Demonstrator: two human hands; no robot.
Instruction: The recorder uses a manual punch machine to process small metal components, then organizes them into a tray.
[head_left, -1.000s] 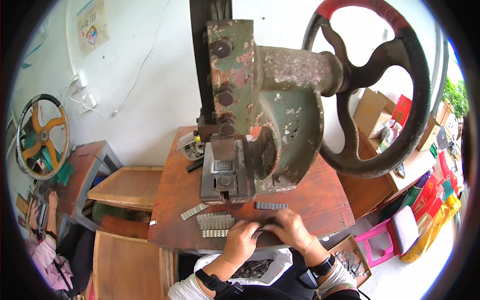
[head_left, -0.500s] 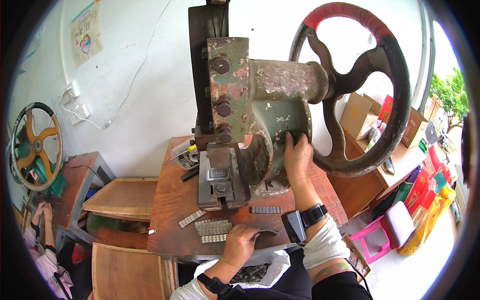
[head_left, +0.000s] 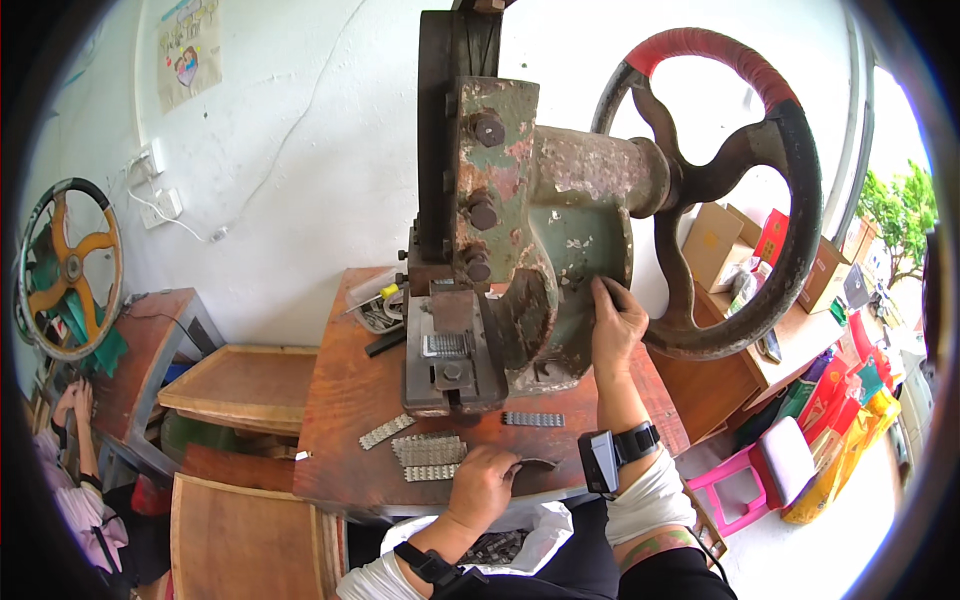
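A hand-wheel press (head_left: 585, 230) with worn green paint and a metal die block (head_left: 455, 365) stands on the table. My right hand (head_left: 620, 330) lies against the side of the press frame with its fingers curled at the casting; its fingertips are partly hidden. Low at the near table edge, my left hand (head_left: 482, 490) is closed, fingers pinched at the end of a thin dark curved strip (head_left: 538, 463). Just beyond it lie several ridged metal strips (head_left: 428, 452). One loose strip (head_left: 385, 431) is to the left, another (head_left: 533, 419) below the press. A ridged metal piece (head_left: 446, 345) sits in the die.
A white bag (head_left: 555, 535) of small metal pieces hangs below the table edge. Behind the die is a tub (head_left: 378, 305) with a yellow-handled tool. Wooden trays (head_left: 245, 540) are stacked left. The wheel (head_left: 805, 220) stands at right. Another person's hands (head_left: 75, 400) are far left.
The view has shifted a little, so the press appears farther right. My right hand stays at the press frame, its fingers slightly more bent. My left hand has hardly moved.
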